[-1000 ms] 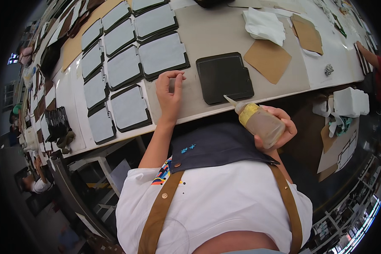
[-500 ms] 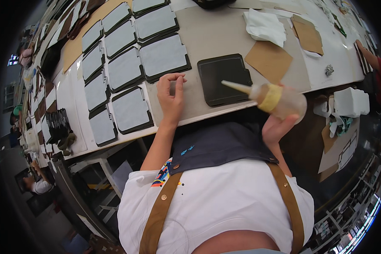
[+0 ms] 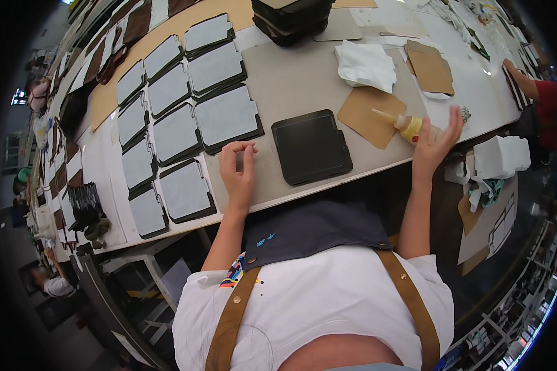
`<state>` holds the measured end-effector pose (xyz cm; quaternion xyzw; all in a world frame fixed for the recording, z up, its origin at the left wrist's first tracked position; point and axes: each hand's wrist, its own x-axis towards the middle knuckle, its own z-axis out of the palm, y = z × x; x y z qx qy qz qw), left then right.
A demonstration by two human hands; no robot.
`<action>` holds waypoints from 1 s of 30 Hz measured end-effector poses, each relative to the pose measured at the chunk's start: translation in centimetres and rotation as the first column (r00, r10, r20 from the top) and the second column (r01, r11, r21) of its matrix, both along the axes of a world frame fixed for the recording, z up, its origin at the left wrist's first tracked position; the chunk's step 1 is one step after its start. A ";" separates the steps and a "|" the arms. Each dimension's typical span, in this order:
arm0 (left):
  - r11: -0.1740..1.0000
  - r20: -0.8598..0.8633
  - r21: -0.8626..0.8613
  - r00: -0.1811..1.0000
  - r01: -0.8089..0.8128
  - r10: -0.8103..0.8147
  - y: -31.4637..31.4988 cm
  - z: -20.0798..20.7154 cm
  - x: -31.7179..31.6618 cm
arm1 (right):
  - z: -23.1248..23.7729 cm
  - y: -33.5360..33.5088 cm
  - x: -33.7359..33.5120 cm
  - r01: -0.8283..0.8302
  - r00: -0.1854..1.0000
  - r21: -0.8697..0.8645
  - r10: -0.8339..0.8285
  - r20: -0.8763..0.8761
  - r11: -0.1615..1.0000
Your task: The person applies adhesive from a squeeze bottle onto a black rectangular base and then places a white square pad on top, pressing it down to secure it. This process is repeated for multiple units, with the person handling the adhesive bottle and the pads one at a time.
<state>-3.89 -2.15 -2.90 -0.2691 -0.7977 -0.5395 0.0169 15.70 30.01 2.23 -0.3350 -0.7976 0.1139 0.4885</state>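
Observation:
A squeeze bottle (image 3: 408, 128) with a long pointed nozzle and a yellow band lies on its side at the right, its tip over a tan card (image 3: 368, 117). My right hand (image 3: 435, 145) is right beside the bottle's base, fingers stretched up and apart, holding nothing. At the table's front edge my left hand (image 3: 237, 176) rests with fingers curled toward the thumb; nothing shows in its grasp. Between the hands lies a flat black panel (image 3: 311, 147) with a notched right edge. Left of it, rows of black-edged panels with pale grey faces (image 3: 226, 117) cover the table.
A stack of black pieces (image 3: 291, 21) stands at the far middle. White sheets (image 3: 366, 67) and more tan cards (image 3: 430, 68) lie at the back right, near a small crumpled silvery thing (image 3: 465, 114). Another person's arm (image 3: 521, 78) reaches in at the far right.
My right hand has set the bottle down on its side and opened away from it. The view has shifted, bringing the black stack further into sight. My left hand keeps its pose.

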 end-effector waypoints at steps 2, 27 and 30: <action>1.000 -0.019 -0.018 1.000 0.001 -0.002 0.2 0.4 0.0 | 0.8 1.5 -2.9 -0.204 0.961 -0.090 0.217 0.169 0.975; 0.668 -0.449 -0.644 0.523 0.372 -0.724 25.4 2.3 -0.6 | 4.9 18.3 -8.4 -0.135 0.975 -0.358 0.189 0.118 0.924; 0.726 -0.467 -0.563 0.573 0.394 -0.673 24.9 2.2 -0.6 | 7.5 19.2 -7.8 -0.080 0.997 -0.251 0.072 -0.040 0.965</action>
